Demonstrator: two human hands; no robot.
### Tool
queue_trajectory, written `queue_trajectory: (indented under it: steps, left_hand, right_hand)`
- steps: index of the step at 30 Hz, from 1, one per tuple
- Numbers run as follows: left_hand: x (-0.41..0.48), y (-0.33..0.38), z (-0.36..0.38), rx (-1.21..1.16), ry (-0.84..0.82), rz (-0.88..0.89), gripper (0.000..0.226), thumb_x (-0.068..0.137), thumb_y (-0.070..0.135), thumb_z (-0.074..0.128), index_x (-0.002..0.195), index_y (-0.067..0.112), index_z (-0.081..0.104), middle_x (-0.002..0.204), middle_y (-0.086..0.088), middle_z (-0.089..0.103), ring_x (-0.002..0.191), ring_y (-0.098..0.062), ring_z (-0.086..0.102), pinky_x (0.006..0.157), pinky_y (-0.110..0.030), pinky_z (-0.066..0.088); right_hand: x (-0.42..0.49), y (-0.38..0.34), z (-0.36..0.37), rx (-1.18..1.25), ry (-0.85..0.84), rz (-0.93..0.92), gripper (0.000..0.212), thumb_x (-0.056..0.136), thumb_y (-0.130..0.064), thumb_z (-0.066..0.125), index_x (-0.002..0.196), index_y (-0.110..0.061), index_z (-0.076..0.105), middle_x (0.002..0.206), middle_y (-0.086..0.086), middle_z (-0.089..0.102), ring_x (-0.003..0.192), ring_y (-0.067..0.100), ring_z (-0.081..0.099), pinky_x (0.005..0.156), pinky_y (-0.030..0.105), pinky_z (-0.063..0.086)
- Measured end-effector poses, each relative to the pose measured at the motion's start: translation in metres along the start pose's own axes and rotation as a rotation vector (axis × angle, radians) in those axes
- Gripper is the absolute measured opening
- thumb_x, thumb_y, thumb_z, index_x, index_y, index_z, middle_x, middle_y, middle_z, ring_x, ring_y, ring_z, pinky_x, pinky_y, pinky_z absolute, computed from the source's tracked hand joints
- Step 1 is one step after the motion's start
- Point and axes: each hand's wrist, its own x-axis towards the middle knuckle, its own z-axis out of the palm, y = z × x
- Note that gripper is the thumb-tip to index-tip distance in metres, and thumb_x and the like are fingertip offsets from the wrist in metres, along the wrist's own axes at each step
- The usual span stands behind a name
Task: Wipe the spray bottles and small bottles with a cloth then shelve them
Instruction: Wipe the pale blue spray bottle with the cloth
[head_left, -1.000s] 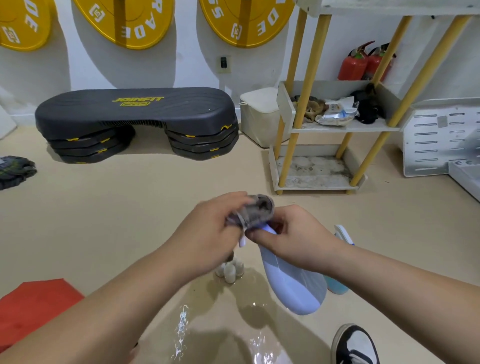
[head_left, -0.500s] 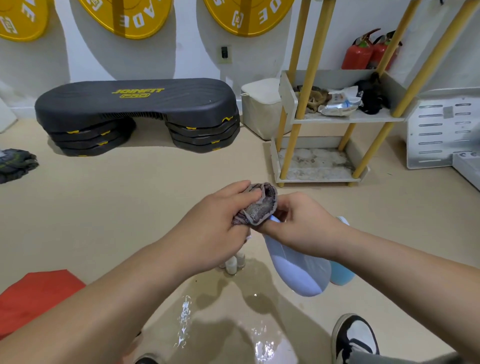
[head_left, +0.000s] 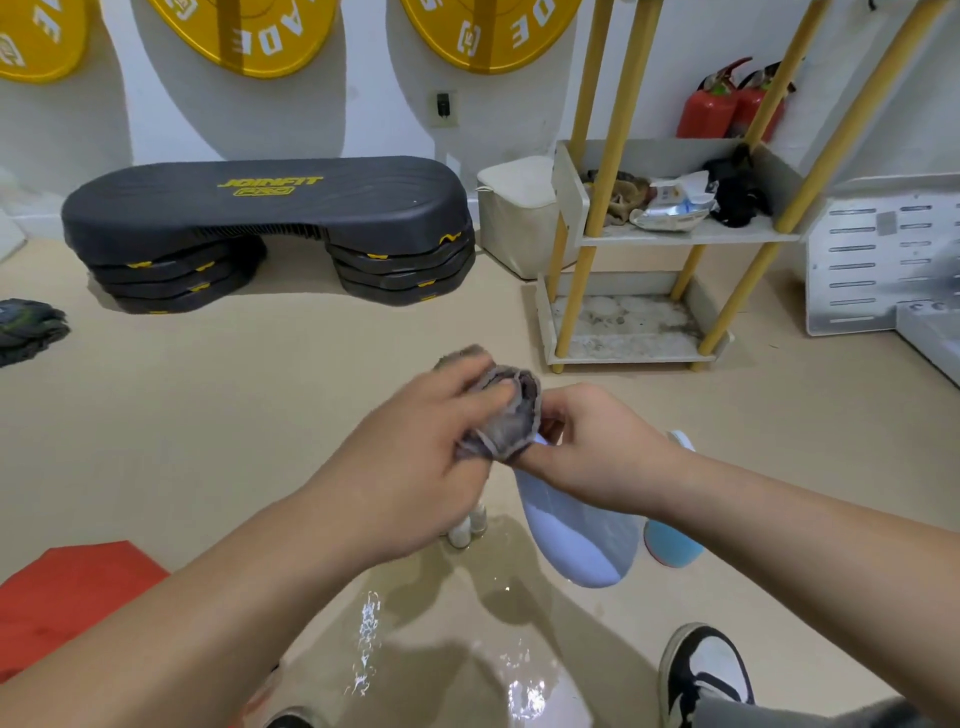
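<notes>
Left grip (head_left: 415, 457) is closed round a grey cloth (head_left: 506, 415), bunched and pressed over the top of a pale lilac spray bottle (head_left: 576, 540). Right grip (head_left: 602, 452) is wrapped round that bottle's neck, right under the cloth. The two grips meet at the cloth. I can't see the spray head, the cloth covers it.

The bottle hangs tilted below the right grip with its base toward me, and looks clear of the floor.

A blue bottle (head_left: 672, 545) sits under the right wrist, just beside the lilac one. Its white top pokes out past the wrist.

Small white bottles (head_left: 467, 527) are clustered on the floor directly below the left grip. They're partly hidden, so I can't count them.

A wet patch (head_left: 441, 649) shines on the floor, nearer me than both grips.

The shelf rack (head_left: 691, 238) stands beyond the right grip, well apart. Its middle tier holds rags and a packet.

A red mat (head_left: 78, 587) lies left of the left forearm. A black step platform (head_left: 270, 208) sits far beyond the left grip, by the wall. One shoe (head_left: 706, 670) shows below the right forearm.
</notes>
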Motion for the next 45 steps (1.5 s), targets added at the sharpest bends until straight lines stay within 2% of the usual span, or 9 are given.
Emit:
queue_trajectory:
  steps: [4, 9, 12, 16, 20, 29, 33, 37, 45]
  left_hand:
    - [0.001, -0.003, 0.004, 0.043, 0.011, -0.048, 0.062, 0.082, 0.033, 0.042, 0.137, 0.023, 0.068, 0.147, 0.010, 0.054, 0.129, -0.016, 0.053, 0.107, -0.025, 0.041]
    - [0.010, -0.003, -0.009, -0.399, 0.228, -0.395, 0.037, 0.080, 0.035, 0.054, 0.079, 0.001, 0.069, 0.076, -0.010, 0.069, 0.074, -0.018, 0.061, 0.073, -0.037, 0.052]
    - [0.012, -0.005, -0.014, -0.468, 0.377, -0.632, 0.030, 0.095, 0.028, 0.058, 0.078, 0.005, 0.066, 0.072, 0.002, 0.063, 0.072, -0.017, 0.054, 0.068, -0.032, 0.042]
    - [0.009, 0.016, -0.003, -0.592, 0.117, -0.657, 0.025, 0.101, 0.033, 0.056, 0.096, 0.014, 0.072, 0.080, -0.010, 0.074, 0.072, -0.015, 0.059, 0.067, -0.028, 0.044]
    - [0.011, 0.025, 0.005, -0.359, 0.112, -0.560, 0.021, 0.097, 0.031, 0.057, 0.082, 0.017, 0.061, 0.060, 0.001, 0.067, 0.054, -0.010, 0.052, 0.050, -0.021, 0.041]
    - [0.019, 0.022, 0.004, -0.117, 0.199, -0.506, 0.045, 0.091, 0.052, 0.066, 0.072, 0.015, 0.049, 0.062, 0.005, 0.056, 0.062, -0.018, 0.053, 0.055, -0.033, 0.038]
    - [0.021, 0.010, -0.010, -0.413, 0.365, -0.562, 0.049, 0.098, 0.051, 0.063, 0.078, 0.006, 0.067, 0.065, -0.010, 0.064, 0.061, -0.013, 0.053, 0.062, -0.031, 0.042]
    - [0.019, -0.006, -0.021, -0.646, 0.475, -0.720, 0.042, 0.103, 0.049, 0.056, 0.090, 0.014, 0.074, 0.081, 0.000, 0.076, 0.073, -0.013, 0.066, 0.068, -0.030, 0.048]
    - [0.016, -0.007, -0.005, -0.726, 0.372, -0.720, 0.043, 0.106, 0.049, 0.049, 0.107, 0.010, 0.069, 0.099, -0.012, 0.078, 0.081, -0.021, 0.072, 0.073, -0.032, 0.053]
  right_hand:
    - [0.004, -0.001, -0.008, -0.040, 0.044, 0.025, 0.046, 0.080, -0.062, 0.062, 0.079, -0.017, 0.068, 0.065, 0.006, 0.058, 0.060, 0.015, 0.044, 0.058, 0.039, 0.045]
    - [0.000, 0.008, -0.005, -0.057, 0.002, 0.017, 0.028, 0.088, -0.052, 0.070, 0.079, -0.025, 0.067, 0.064, 0.003, 0.052, 0.064, 0.022, 0.043, 0.062, 0.043, 0.046]
    - [-0.001, 0.011, -0.004, -0.002, 0.003, 0.007, 0.046, 0.081, -0.060, 0.063, 0.083, -0.015, 0.068, 0.079, 0.017, 0.059, 0.078, 0.034, 0.052, 0.067, 0.040, 0.045]
    - [0.001, 0.004, 0.000, 0.045, -0.009, -0.023, 0.072, 0.073, -0.071, 0.053, 0.097, -0.005, 0.069, 0.093, 0.022, 0.065, 0.087, 0.036, 0.057, 0.070, 0.040, 0.046]
    - [0.001, -0.004, 0.004, 0.021, 0.005, -0.015, 0.059, 0.074, -0.067, 0.053, 0.093, -0.014, 0.071, 0.089, 0.012, 0.071, 0.084, 0.030, 0.063, 0.082, 0.051, 0.055]
    - [0.002, 0.002, 0.010, 0.216, 0.138, 0.031, 0.008, 0.089, -0.020, 0.075, 0.098, -0.020, 0.073, 0.093, 0.000, 0.076, 0.092, 0.019, 0.071, 0.089, 0.046, 0.056]
    - [0.004, 0.006, -0.011, 0.543, 0.060, 0.180, 0.015, 0.101, -0.016, 0.065, 0.111, -0.015, 0.075, 0.115, 0.017, 0.075, 0.102, 0.021, 0.070, 0.103, 0.056, 0.053]
    - [0.000, 0.006, -0.030, 0.827, -0.065, 0.253, 0.032, 0.099, -0.026, 0.060, 0.122, -0.005, 0.068, 0.122, 0.014, 0.075, 0.110, 0.024, 0.071, 0.094, 0.038, 0.060]
    - [-0.002, -0.002, -0.032, 1.017, -0.100, 0.262, 0.045, 0.089, -0.031, 0.061, 0.129, -0.010, 0.064, 0.119, 0.007, 0.077, 0.109, 0.018, 0.073, 0.099, 0.040, 0.057]
